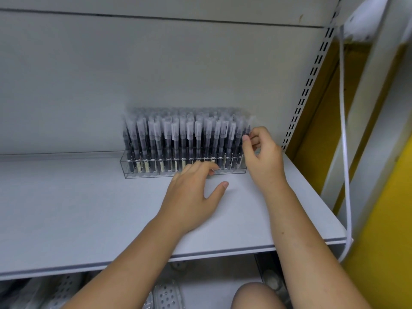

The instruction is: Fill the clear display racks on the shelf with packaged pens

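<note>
A clear display rack [133,172] stands at the back of the grey shelf [78,219], against the back wall. It is packed with several rows of packaged pens [174,139], upright, with dark barrels and pale caps. My left hand [191,192] lies flat on the shelf, its fingertips touching the rack's front wall right of centre. My right hand [263,157] is at the rack's right end, thumb and fingers pinching the top of the rightmost packaged pen [248,128].
The shelf runs left of the rack, bare grey board. A slotted upright [310,85] borders the right side, with a yellow wall [379,241] and a white cable [344,130] beyond. Below the shelf edge are perforated pale items [167,295] and my knee [254,295].
</note>
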Motion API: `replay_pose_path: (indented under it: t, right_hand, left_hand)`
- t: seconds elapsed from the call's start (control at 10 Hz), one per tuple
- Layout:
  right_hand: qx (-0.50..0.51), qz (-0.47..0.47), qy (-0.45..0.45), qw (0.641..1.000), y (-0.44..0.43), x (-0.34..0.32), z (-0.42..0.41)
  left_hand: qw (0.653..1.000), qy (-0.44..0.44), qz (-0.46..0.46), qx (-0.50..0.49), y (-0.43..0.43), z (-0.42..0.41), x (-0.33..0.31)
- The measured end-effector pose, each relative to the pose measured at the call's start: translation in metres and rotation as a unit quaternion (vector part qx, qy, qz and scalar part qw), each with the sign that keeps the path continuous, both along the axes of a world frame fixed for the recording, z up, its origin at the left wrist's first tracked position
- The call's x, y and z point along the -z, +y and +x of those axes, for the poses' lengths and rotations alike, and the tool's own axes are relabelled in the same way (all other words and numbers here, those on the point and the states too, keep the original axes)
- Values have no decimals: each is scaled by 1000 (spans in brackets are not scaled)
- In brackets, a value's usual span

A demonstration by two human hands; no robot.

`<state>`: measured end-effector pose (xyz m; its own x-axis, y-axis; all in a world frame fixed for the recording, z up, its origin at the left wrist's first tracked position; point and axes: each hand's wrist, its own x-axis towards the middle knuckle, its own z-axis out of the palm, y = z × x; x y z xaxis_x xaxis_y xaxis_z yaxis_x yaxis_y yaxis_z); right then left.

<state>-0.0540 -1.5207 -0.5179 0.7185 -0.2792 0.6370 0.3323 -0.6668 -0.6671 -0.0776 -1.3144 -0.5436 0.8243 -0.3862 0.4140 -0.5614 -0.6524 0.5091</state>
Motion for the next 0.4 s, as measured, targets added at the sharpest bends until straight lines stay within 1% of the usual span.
replay_pose_path:
  t: [0.1,0.2,0.3,0.4]
  right_hand:
    - [-7,-17,11,1000,0,3,1]
    - [10,-9,15,1000,-2,6,4]
    - [27,4,14,1000,-4,8,5]
    - [35,43,0,998,-2,4,3]
  left_hand:
    - [1000,0,2,0,0,1,0]
    - [1000,2,3,0,0,1,0]
    - [1000,-7,-4,3,0,0,0]
    - [1000,-6,-5,1,0,2,0]
